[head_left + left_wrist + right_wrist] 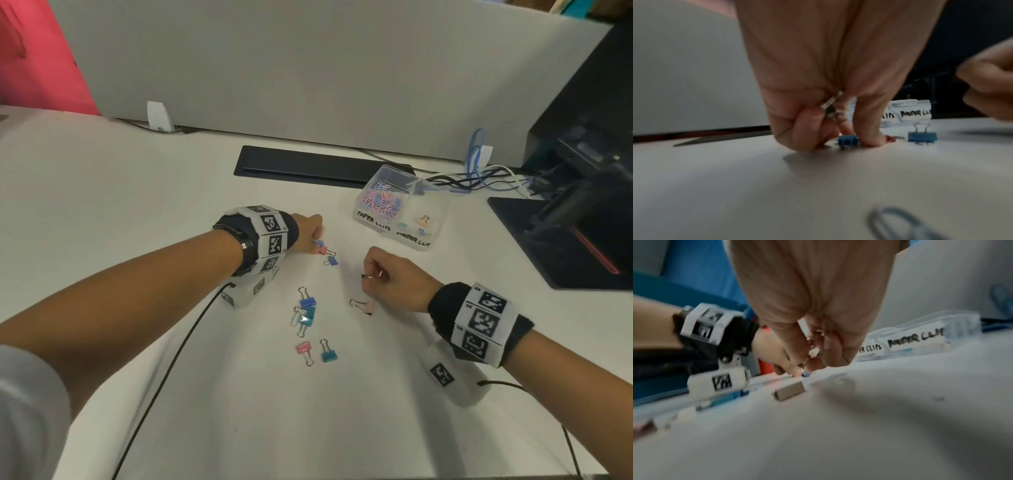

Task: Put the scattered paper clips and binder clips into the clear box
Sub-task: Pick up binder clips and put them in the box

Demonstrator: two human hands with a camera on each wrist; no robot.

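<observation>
The clear box stands at the back right, pastel paper clips in its left compartment and a few binder clips in its right. My left hand is down on the table, thumb and finger pinching a small blue binder clip; a silver clip is tucked in its curled fingers. Another blue binder clip lies just right of it. My right hand is curled around a small metal clip, just above the table. A beige binder clip lies below that hand.
Several more binder clips lie near the middle: blue, teal, pink and teal. A black cable tray runs behind, cables and a dark machine are at the right. A grey paper clip lies blurred under my left wrist.
</observation>
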